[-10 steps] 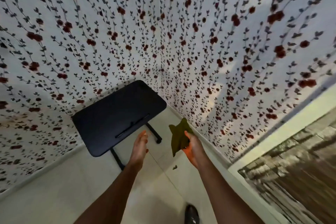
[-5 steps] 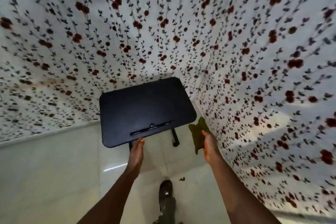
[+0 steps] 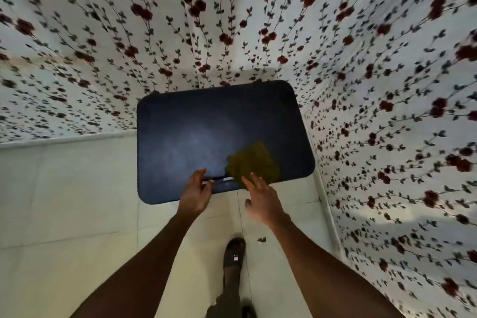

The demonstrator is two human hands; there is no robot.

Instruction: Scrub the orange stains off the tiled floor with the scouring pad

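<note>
Flowered wallpaper (image 3: 108,41) closes in a corner of pale tiled floor (image 3: 64,201), where a small dark table (image 3: 196,131) stands. At the grip, the right hand (image 3: 263,199) is spread wide, fingers loose, with nothing pinched; its fingertips lie at the near edge of the scouring pad (image 3: 254,161), and whether they touch it cannot be told. The green pad lies flat on the table's near right part, not on the floor. The left hand (image 3: 195,191) is half open at the table's front edge, beside a slim groove, gripping nothing.

Scrubbing does not look under way: the pad seems parked, both hands free. No orange stain shows on the tiles in view; only a small dark speck (image 3: 262,239) lies near a sandalled foot (image 3: 233,253). Next, I judge, the pad must be taken up and carried down to the stains, or the table shifted if it covers them. Walls crowd both sides, leaving little room.
</note>
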